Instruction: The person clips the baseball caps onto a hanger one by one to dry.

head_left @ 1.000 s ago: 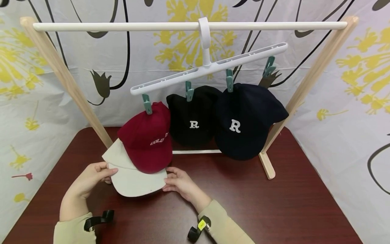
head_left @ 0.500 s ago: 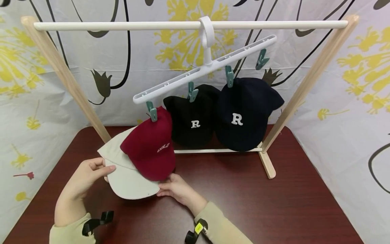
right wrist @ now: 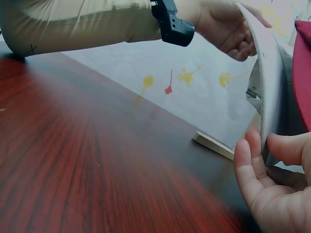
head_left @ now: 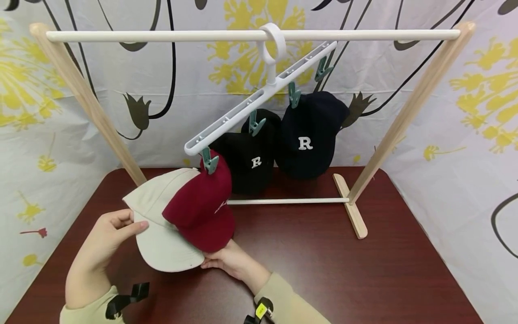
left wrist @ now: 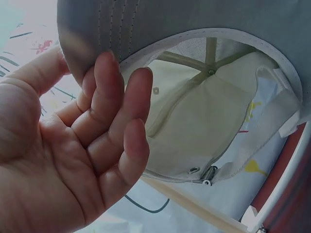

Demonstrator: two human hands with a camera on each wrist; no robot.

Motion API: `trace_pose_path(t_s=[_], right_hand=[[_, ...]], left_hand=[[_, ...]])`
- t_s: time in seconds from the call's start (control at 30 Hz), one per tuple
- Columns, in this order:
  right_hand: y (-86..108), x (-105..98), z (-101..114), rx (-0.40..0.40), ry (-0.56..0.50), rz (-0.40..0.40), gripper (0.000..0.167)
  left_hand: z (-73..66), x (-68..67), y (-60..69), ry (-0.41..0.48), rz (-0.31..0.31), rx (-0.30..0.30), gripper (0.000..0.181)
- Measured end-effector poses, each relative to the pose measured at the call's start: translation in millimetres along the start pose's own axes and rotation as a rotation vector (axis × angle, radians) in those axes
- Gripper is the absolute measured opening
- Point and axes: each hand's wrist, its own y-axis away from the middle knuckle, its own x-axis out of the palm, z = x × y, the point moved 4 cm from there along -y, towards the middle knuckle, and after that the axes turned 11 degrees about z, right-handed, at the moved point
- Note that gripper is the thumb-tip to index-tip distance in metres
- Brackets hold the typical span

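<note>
My left hand (head_left: pixel 109 238) pinches the left edge of a cream baseball cap's brim, thumb on top and fingers beneath. The right hand (head_left: pixel 230 261) pinches the opposite edge of that brim. Between them the cream baseball cap (head_left: pixel 166 245) is tilted, its crown partly behind a red baseball cap (head_left: pixel 202 216). In the left wrist view the cream cap's inside (left wrist: pixel 204 111) and back strap (left wrist: pixel 252 150) show. The red cap hangs from a green clip (head_left: pixel 209 161) at the near left end of a white hanger (head_left: pixel 243 110). Whether a clip touches the cream cap is hidden.
A black cap (head_left: pixel 247 157) and a navy cap (head_left: pixel 309 139) hang from other clips; the far right clip (head_left: pixel 323 69) holds nothing. The hanger hooks over a white rod (head_left: pixel 162 36) on a wooden stand (head_left: pixel 408 117). A dark red table (head_left: pixel 323 270) lies below.
Both hands have drawn the cream cap left and toward me. The hanger has swivelled, its left end nearer and lower and its right end farther back, and the hanging caps have shifted with it.
</note>
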Motion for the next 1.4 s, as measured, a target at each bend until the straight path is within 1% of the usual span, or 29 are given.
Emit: trace_pose_path(t_s=[0.17,0.23,0.3,0.4,0.53,0.63,0.8,0.93,1.03,1.17,1.27,1.33,1.4], right_hand=[[-2.3,5,0,0.011,-0.014,0.017,0.016],[-3.6,7,-1,0.021,-0.02,0.026,0.016],[-4.8,10,-1,0.029,-0.026,0.034,0.016],[-6.3,15,-1,0.036,-0.042,0.049,0.017],[-7.3,20,-2,0.031,-0.048,0.062,0.014],[-8.0,23,-3,0.029,-0.051,0.075,0.014],[-7.9,30,-5,0.024,-0.088,0.128,0.016],[-7.0,38,-6,0.023,-0.119,0.174,0.018],[-5.7,45,-6,0.022,-0.123,0.207,0.017],[-3.2,53,-9,0.043,-0.12,0.244,0.013],[-1.2,57,-10,0.065,-0.103,0.26,0.024],[0.1,60,-11,0.073,-0.081,0.275,0.032],[1.2,62,-12,0.081,-0.066,0.297,0.034]], left_hand=[[-2.7,-1.2,1.3,-0.014,-0.032,0.011,0.018],[-3.4,-1.8,2.0,-0.003,-0.049,0.018,0.019],[-3.7,-2.6,2.6,0.023,-0.07,0.031,0.019],[-3.9,-4.2,3.5,0.097,-0.111,0.058,0.021],[-5.9,-4.8,4.5,0.203,-0.187,0.103,0.028],[-9.5,-4.0,5.5,0.256,-0.246,0.132,0.031],[-17.3,-3.4,8.2,0.287,-0.324,0.169,0.033],[-24.3,-4.4,11.6,0.306,-0.395,0.239,0.032],[-28.0,-5.6,15.0,0.352,-0.445,0.286,0.029],[-30.9,-8.3,20.6,0.398,-0.528,0.292,0.027],[-33.6,-11.2,25.2,0.399,-0.602,0.297,0.027],[-35.8,-13.6,27.7,0.413,-0.632,0.326,0.027],[-38.0,-15.7,30.3,0.425,-0.661,0.359,0.028]])
